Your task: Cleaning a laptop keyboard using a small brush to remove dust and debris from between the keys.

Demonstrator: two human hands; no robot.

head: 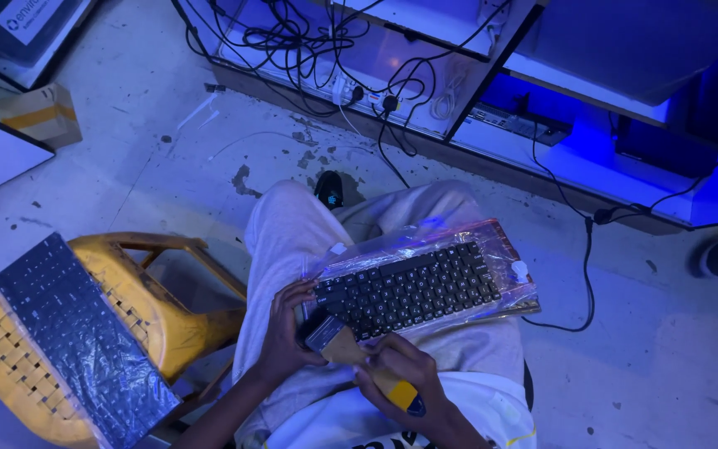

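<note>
Right hand (405,374) grips the paintbrush (359,353), bristles at the keyboard (413,287) near-left corner, left hand (284,337) steadying it there

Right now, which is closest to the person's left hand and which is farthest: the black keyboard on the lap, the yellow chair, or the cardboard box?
From the left hand:
1. Black keyboard, on the lap, touching the hand.
2. Yellow chair, beside the person's left leg.
3. Cardboard box, on the floor at the picture's upper left, farthest.
</note>
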